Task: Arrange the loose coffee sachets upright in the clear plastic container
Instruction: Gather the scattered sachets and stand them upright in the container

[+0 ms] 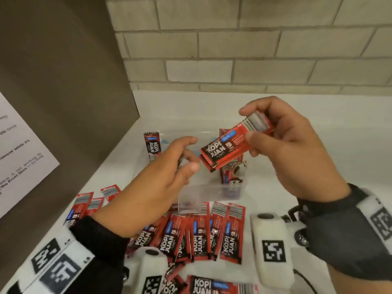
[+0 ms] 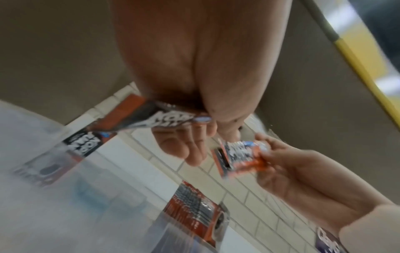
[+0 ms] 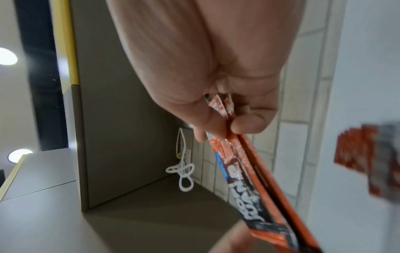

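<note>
Red sachet (image 2: 138,118) in left hand (image 1: 161,177) mostly hidden from head view.

Left hand (image 2: 194,95) pinches one red-and-black foil coffee sachet (image 2: 138,119), blurred. Right of it, right hand (image 2: 303,172) grips a small sachet stack (image 2: 240,157). Below, clear plastic container (image 2: 90,196) holds upright sachets (image 2: 192,205).

**Counting what is showing**

Two hands are showing: the left hand (image 1: 161,177) and the right hand (image 1: 297,149). One clear plastic container (image 1: 212,193) is sitting on one white counter (image 1: 318,166). One small stack of sachets (image 1: 229,148), its exact count unreadable, is showing in the right hand. One upright sachet (image 1: 151,146) is standing at the container's left end. Roughly a dozen loose sachets (image 1: 212,234) are lying in front. One printed sheet (image 1: 19,158) is hanging at left.
</note>
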